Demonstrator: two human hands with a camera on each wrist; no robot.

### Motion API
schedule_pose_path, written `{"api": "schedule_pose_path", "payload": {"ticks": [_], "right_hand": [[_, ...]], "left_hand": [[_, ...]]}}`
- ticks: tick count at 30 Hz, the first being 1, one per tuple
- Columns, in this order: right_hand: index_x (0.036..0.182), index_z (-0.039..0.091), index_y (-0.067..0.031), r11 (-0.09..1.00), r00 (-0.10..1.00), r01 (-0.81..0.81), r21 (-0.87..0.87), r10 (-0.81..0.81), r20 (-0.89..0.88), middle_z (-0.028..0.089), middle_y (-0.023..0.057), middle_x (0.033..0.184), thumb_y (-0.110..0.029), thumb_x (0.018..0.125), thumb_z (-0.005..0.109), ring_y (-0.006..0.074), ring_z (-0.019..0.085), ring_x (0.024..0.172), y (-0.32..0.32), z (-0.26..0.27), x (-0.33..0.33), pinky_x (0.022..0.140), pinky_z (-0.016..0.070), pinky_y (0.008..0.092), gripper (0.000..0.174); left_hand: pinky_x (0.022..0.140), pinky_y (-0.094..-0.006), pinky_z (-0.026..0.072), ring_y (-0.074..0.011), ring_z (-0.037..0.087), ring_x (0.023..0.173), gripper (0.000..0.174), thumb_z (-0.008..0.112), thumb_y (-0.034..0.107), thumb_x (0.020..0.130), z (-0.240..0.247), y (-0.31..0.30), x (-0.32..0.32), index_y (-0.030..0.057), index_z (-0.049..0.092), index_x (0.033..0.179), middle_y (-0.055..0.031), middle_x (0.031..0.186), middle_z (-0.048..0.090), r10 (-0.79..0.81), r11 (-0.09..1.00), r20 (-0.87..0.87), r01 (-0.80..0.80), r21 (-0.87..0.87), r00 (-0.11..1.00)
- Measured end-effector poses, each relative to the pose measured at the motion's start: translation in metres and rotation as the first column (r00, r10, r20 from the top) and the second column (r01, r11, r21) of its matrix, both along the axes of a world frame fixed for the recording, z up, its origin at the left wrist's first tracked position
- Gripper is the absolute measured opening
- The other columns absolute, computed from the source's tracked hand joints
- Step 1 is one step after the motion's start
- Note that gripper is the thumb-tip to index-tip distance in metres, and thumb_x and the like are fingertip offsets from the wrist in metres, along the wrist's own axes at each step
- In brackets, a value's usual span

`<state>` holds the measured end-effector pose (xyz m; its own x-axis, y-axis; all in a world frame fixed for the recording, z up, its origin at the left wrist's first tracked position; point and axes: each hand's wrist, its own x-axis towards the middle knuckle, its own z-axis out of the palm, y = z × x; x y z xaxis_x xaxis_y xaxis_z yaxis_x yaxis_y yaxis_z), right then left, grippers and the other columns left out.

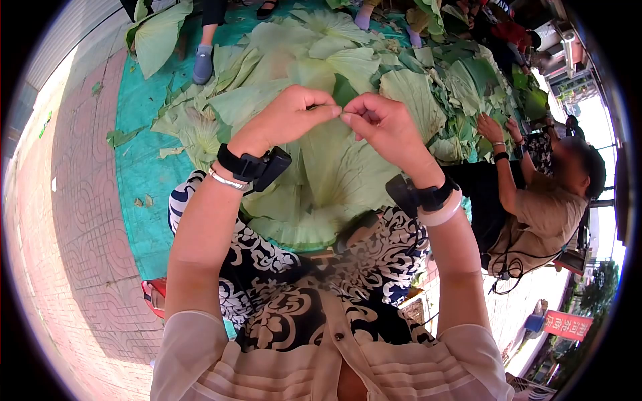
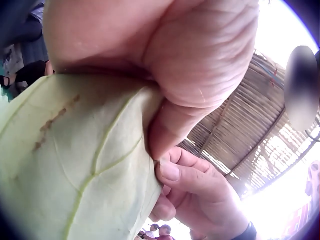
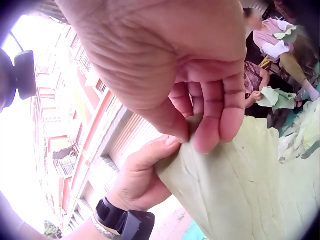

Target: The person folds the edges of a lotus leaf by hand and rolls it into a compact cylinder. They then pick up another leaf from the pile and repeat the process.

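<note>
A large pale green lotus leaf (image 1: 334,167) hangs upright in front of the lap, between the two hands. At its top edge the left hand (image 1: 287,115) pinches it with thumb and fingers. The right hand (image 1: 384,123) pinches the same edge, its fingertips right beside the left thumb. In the left wrist view the leaf (image 2: 95,155) shows raised yellowish veins and a brown streak. Seen from the right wrist, the leaf (image 3: 225,175) drops below the right hand (image 3: 170,55), whose other fingers lie bent along its face.
Many lotus leaves (image 1: 414,100) lie heaped on a green tarp (image 1: 144,214) ahead. Paving (image 1: 87,220) runs along the left. Another person (image 1: 548,207) sits close on the right, and more people's legs show at the far side of the heap.
</note>
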<state>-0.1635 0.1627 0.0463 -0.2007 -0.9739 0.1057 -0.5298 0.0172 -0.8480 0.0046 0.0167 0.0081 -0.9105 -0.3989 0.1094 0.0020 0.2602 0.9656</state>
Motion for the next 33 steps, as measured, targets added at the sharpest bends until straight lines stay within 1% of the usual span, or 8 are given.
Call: {"api": "schedule_pose_path", "payload": {"ticks": [4,7,13,16,19,25,28,33], "right_hand": [[0.094,0.067,0.0004,0.989,0.992,-0.01,-0.145,-0.008,-0.126,0.065,0.0067,0.079,-0.007,0.088,0.07,0.0146,0.06,0.065,-0.002,-0.001,0.004,0.059,0.0483,0.0291,0.01],[0.093,0.066,0.0033,0.961,0.965,-0.052,-0.27,-0.021,-0.263,0.063,0.0056,0.081,-0.002,0.088,0.072,0.0109,0.058,0.063,-0.004,0.0,0.009,0.058,0.0467,0.0244,0.009],[0.095,0.065,0.0032,0.905,0.915,-0.07,-0.42,-0.109,-0.388,0.061,0.007,0.08,-0.001,0.087,0.072,0.0121,0.059,0.065,-0.008,-0.011,0.015,0.059,0.0474,0.0257,0.011],[0.097,0.066,-0.0009,0.91,0.941,-0.038,-0.413,-0.106,-0.322,0.064,0.0099,0.085,-0.004,0.084,0.074,0.0192,0.061,0.063,-0.009,-0.011,0.016,0.058,0.0488,0.0305,0.016],[0.099,0.067,-0.0007,0.973,0.986,0.024,-0.229,-0.061,-0.156,0.065,0.0091,0.084,-0.008,0.082,0.077,0.017,0.061,0.063,-0.006,-0.005,0.011,0.057,0.048,0.0304,0.021],[0.095,0.07,0.0012,1.0,0.98,-0.002,-0.022,-0.003,-0.198,0.065,0.0089,0.079,-0.013,0.081,0.079,0.0166,0.059,0.064,-0.003,-0.003,0.003,0.06,0.048,0.0314,0.022],[0.093,0.07,0.0003,0.999,0.983,0.003,-0.05,-0.012,-0.182,0.061,-0.0001,0.076,-0.011,0.086,0.079,0.0057,0.049,0.063,-0.002,-0.01,0.003,0.058,0.0417,0.0245,0.016],[0.092,0.069,0.0009,0.997,0.977,-0.005,-0.072,-0.011,-0.215,0.061,0.0008,0.077,-0.01,0.086,0.078,0.0066,0.049,0.063,-0.005,-0.017,0.002,0.058,0.0425,0.0251,0.015]], "left_hand": [[0.064,-0.0243,0.0411,-0.005,0.048,0.07,0.025,0.063,0.023,0.097,-0.003,0.003,-0.002,-0.0007,0.072,0.098,0.0043,0.073,0.058,0.052,0.997,-0.058,-0.048,0.066,0.997],[0.067,-0.0231,0.0423,-0.0049,0.05,0.074,0.024,0.063,0.021,0.097,-0.001,0.005,-0.002,-0.0012,0.073,0.098,0.004,0.078,0.062,0.092,0.988,-0.097,-0.079,0.13,0.991],[0.081,-0.0236,0.0454,-0.006,0.056,0.088,0.023,0.06,0.019,0.097,-0.004,0.001,0.001,-0.0018,0.071,0.099,0.0026,0.09,0.067,0.087,0.983,-0.081,-0.072,0.166,0.993],[0.079,-0.0227,0.0448,-0.0052,0.056,0.086,0.023,0.061,0.019,0.098,-0.002,0.001,0.002,-0.0016,0.07,0.099,0.0033,0.09,0.066,0.095,0.98,-0.074,-0.08,0.181,0.993],[0.077,-0.0217,0.044,-0.0042,0.055,0.084,0.023,0.062,0.019,0.098,0.002,0.001,0.004,-0.0014,0.07,0.098,0.0043,0.088,0.066,0.08,0.982,-0.042,-0.071,0.176,0.996],[0.071,-0.0225,0.0432,-0.0044,0.052,0.078,0.019,0.065,0.017,0.096,-0.004,0.0,0.0,-0.0009,0.07,0.097,0.0043,0.083,0.063,0.018,0.999,0.027,-0.019,0.039,0.999],[0.069,-0.0236,0.043,-0.0048,0.05,0.076,0.018,0.067,0.016,0.094,-0.004,-0.001,0.002,-0.0013,0.07,0.097,0.0041,0.081,0.062,-0.04,0.999,-0.007,0.04,0.036,0.999],[0.067,-0.0249,0.0432,-0.0059,0.049,0.074,0.018,0.067,0.016,0.092,-0.006,-0.001,0.001,-0.0012,0.07,0.097,0.003,0.078,0.061,0.007,0.998,0.053,-0.003,-0.063,0.999]]}}
